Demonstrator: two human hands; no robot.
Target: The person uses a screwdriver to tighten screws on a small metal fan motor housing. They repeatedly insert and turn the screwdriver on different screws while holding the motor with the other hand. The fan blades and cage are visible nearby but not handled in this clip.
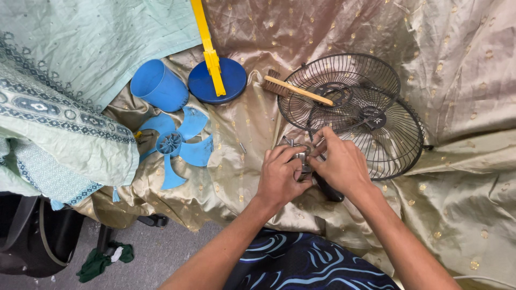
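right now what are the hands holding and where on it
Both the left hand and right hand clasp a small silvery metal part around its sides; which part cannot be told. A black handle sticks out below.

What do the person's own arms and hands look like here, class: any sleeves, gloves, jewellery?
Both forearms are bare, with no sleeves showing. The left hand and right hand wear no gloves; no rings, watch or bracelets are visible.
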